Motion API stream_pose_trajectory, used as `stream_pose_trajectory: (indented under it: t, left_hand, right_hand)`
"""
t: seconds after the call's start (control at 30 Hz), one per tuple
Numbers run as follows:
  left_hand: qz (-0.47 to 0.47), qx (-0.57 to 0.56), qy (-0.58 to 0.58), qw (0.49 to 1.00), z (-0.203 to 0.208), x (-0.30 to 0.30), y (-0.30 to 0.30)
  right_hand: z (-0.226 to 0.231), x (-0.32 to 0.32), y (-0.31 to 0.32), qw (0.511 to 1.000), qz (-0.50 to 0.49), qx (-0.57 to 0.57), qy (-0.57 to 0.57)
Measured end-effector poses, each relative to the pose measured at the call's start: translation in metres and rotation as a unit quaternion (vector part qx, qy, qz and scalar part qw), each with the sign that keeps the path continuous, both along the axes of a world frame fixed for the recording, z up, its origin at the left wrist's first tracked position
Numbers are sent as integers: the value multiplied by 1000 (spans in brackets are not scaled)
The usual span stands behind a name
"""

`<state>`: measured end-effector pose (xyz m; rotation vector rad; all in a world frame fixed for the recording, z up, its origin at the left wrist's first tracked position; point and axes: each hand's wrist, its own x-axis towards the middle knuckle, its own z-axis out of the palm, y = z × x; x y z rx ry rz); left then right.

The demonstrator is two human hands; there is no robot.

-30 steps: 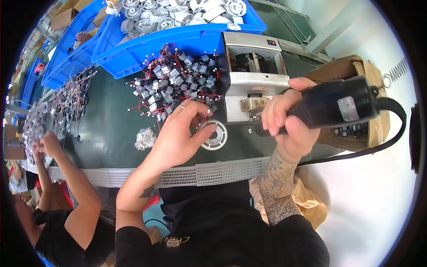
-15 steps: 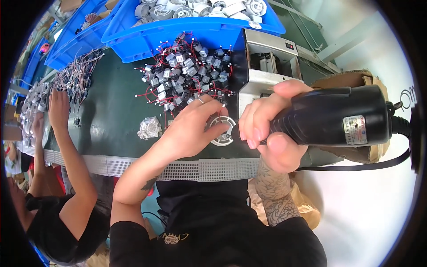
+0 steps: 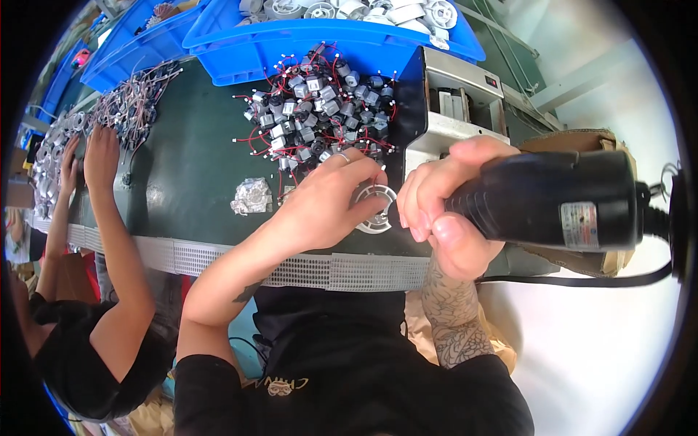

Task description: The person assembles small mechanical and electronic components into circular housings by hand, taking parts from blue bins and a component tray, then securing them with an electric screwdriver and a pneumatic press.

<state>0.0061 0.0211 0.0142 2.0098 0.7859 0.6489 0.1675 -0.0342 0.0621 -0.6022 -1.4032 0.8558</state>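
My left hand (image 3: 327, 200) is closed on a white round plastic housing (image 3: 374, 229) with an open ring shape, steadying it on the green table. My thumb reaches into the ring and hides part of it. In my right hand (image 3: 452, 211) is a black electric screwdriver (image 3: 545, 200), lying almost level, its nose toward the housing. My fingers cover its tip, so I cannot tell if it touches the housing. Just beyond my left hand lies a heap of small motors (image 3: 320, 109) with red and black wires. A crumpled silvery piece (image 3: 251, 196) rests left of my left wrist.
Behind the motors stands a blue bin (image 3: 327, 54) of white plastic parts. A metal machine (image 3: 465, 80) is at the right, with a cardboard box (image 3: 616, 145) beside it. At the left, a co-worker's hands (image 3: 102, 156) are by wire bundles (image 3: 142, 102). A perforated strip (image 3: 371, 272) edges the table.
The whole view has shifted slightly, so the table things sit a little farther right. My hands keep their holds on the housing and screwdriver. The co-worker's hands have moved nearer the wire bundles.
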Motion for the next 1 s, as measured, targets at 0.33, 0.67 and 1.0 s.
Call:
stream_pose_trajectory:
  t: [0.33, 0.67, 1.0]
  left_hand:
    - [-6, 1, -5, 1000, 0, 0, 0]
    - [-9, 8, -2, 1000, -2, 0, 1]
    - [-5, 34, -18, 999, -6, -3, 2]
  right_hand:
    - [1, 2, 4, 995, 32, 5, 91]
    - [0, 0, 5, 997, 40, 1, 70]
    - [-5, -12, 4, 999, -3, 15, 40]
